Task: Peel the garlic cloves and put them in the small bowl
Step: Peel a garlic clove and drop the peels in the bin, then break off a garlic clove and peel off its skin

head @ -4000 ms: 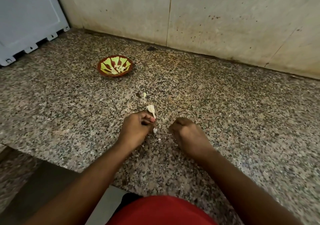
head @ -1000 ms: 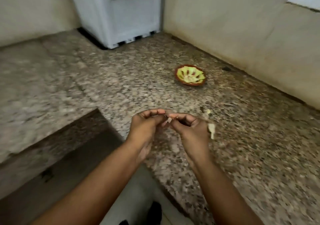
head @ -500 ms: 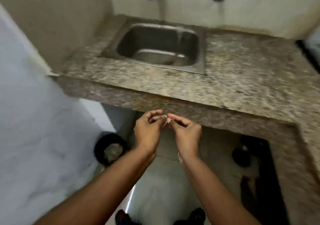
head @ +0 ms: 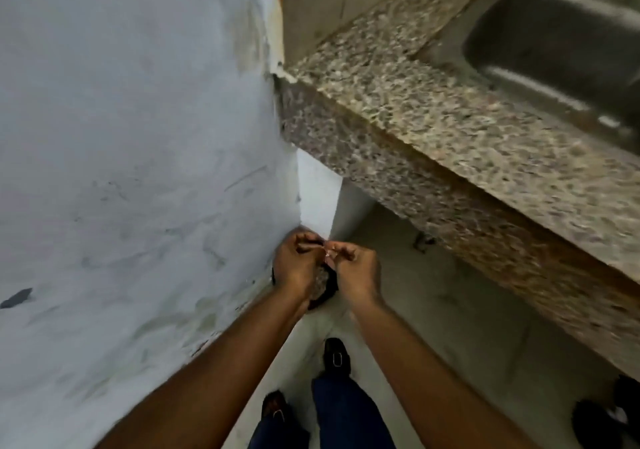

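I have turned away from the counter where I was peeling a few seconds ago. The small bowl with the peeled cloves and the scraps of skin beside it are no longer in my view; half a second ago I faced the sink head-on, and now the sink point(head: 554, 54) has swung up to two o'clock and the speckled stone counter point(head: 433, 126) runs across from one to four o'clock. A pale wall point(head: 131, 137) fills everything from eight to eleven.

My left hand point(head: 296, 265) and right hand point(head: 356, 272) meet just below the centre, fingertips touching, both with fingers curled tight round a small pale bit of garlic point(head: 328, 252). It is too small and blurred to say whether it is a clove or only loose skin. Right under my hands, at about six o'clock from them, sits a dark round bin point(head: 322, 287) on the floor, mostly hidden by my wrists. My shoes point(head: 335, 355) stand further down.

My guess is that I have carried peel here to drop it, or I am stripping the clove over the bin. Either way nothing goes into the bowl from here; I must turn back to the counter for that.
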